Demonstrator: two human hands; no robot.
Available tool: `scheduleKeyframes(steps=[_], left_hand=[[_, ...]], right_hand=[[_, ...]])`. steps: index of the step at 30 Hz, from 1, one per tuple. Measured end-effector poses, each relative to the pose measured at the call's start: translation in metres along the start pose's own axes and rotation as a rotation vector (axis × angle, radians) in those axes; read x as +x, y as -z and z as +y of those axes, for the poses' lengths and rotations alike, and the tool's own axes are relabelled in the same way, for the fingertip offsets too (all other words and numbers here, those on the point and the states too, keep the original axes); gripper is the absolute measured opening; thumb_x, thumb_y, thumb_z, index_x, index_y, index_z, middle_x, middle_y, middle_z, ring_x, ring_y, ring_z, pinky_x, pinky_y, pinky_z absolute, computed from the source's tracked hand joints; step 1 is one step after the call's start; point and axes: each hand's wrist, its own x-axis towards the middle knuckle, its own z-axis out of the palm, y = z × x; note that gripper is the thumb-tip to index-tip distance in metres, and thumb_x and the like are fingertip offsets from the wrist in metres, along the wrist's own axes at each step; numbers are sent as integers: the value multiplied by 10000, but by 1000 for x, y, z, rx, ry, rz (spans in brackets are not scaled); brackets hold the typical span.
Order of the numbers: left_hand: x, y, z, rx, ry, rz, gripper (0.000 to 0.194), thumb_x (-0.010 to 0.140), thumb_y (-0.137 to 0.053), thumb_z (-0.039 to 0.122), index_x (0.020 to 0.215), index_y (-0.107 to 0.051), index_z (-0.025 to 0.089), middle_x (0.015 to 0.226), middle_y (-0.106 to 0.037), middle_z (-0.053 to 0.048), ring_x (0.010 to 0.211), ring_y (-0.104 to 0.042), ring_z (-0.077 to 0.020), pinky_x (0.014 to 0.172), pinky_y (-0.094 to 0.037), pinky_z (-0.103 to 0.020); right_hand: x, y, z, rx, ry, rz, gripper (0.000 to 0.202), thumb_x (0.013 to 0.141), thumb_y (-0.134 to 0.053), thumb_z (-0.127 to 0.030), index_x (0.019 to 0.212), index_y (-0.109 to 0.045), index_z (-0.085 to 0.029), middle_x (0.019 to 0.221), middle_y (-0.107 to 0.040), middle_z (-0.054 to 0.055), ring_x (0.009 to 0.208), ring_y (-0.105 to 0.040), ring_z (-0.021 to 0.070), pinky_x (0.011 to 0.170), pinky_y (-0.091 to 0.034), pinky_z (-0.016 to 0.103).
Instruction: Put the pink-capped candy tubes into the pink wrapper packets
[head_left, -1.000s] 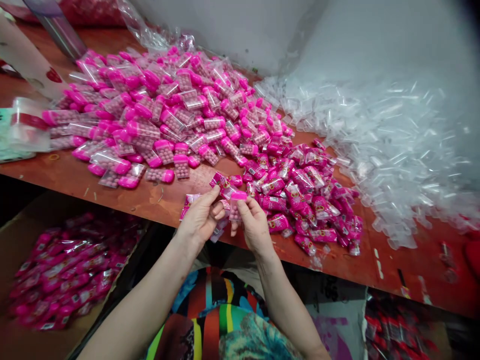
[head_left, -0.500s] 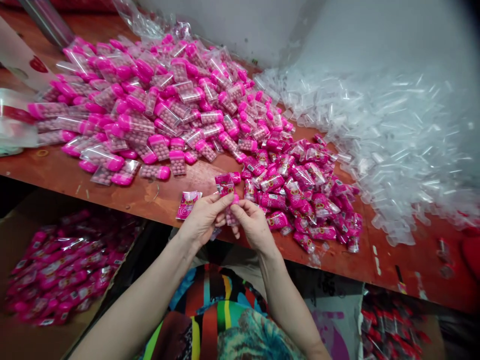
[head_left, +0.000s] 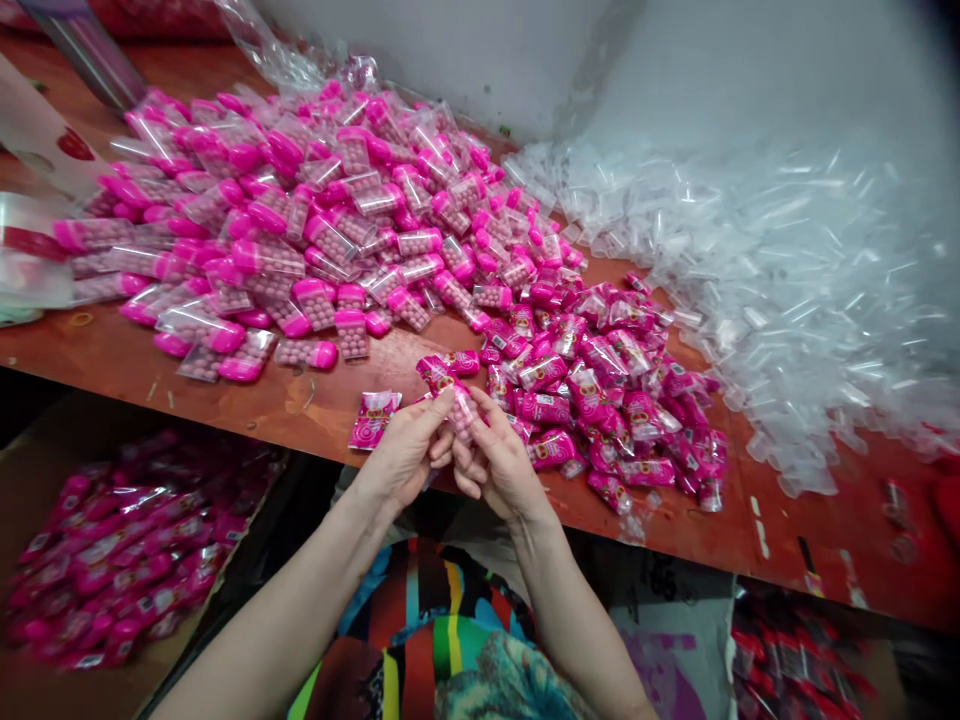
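Near the table's front edge, my left hand (head_left: pixel 411 448) pinches a pink printed wrapper (head_left: pixel 436 375) at its open-looking end. My right hand (head_left: pixel 495 455) grips a small clear candy container (head_left: pixel 461 412) with pink balls, its upper end against the wrapper. Fingers of both hands nearly touch under it. A flat pink wrapper (head_left: pixel 373 418) lies left of my left hand. Beyond the hands is another pink packet (head_left: pixel 461 362). A pile of wrapped pink packets (head_left: pixel 592 380) lies right of my hands, and a large heap of pink-capped containers (head_left: pixel 330 220) spreads behind.
Clear empty plastic containers (head_left: pixel 750 270) are heaped at the right against the wall. Below the red table (head_left: pixel 247 400), a carton holds pink packets (head_left: pixel 127 550) at left; red packets (head_left: pixel 795 660) sit at lower right. A metal cylinder (head_left: pixel 90 50) stands at the back left.
The candy container has tilted and its pink balls now show more clearly between my hands. The wrapper has shifted slightly left, and my right hand's fingers have curled further around the container.
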Motion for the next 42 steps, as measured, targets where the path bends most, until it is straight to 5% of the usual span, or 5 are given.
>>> scheduleKeyframes(steps=[5, 19, 27, 34, 42], left_hand=[[-4, -4, -8, 97, 0, 99, 380, 748, -731, 457, 660, -526, 150, 386, -363, 90, 333, -284, -29, 364, -199, -170], [-3, -5, -14, 345, 53, -86, 389, 847, -590, 481, 651, -530, 151, 462, -504, 25, 404, -458, -75, 421, -306, -192], [-8, 14, -4, 1206, -608, 146, 261, 919, -497, 279, 1027, -706, 164, 1101, -710, -107, 1007, -666, -228, 860, -527, -339], [-4, 23, -20, 2168, -451, 274, 514, 810, -442, -10, 1269, -624, 133, 1446, -470, -133, 618, -688, -194, 512, -558, -330], [-2, 22, -25, 2139, -504, 238, 515, 837, -406, 2, 1305, -592, 110, 1420, -504, -149, 733, -704, -210, 572, -566, -323]], right_hand=[[2, 0, 5, -287, 184, 204, 526, 891, -598, -377, 1365, -384, -297, 718, -550, -35, 535, -486, 83, 459, -418, 179], [7, 17, -5, -54, -35, 65, 371, 909, -535, -442, 1216, -421, -268, 550, -501, -102, 332, -293, 44, 344, -339, 166], [-17, 43, -102, -1411, 380, 935, 640, 898, -533, -480, 1438, -379, -175, 658, -601, 16, 519, -537, 185, 504, -390, 288], [118, 27, -98, -1843, 432, 626, 347, 983, -361, -294, 1150, -642, -177, 1090, -665, 140, 1006, -612, 259, 839, -452, 356], [176, 27, -91, -2030, 50, 448, 541, 909, -402, -616, 1163, -593, -179, 1011, -693, 165, 986, -624, 314, 879, -381, 466]])
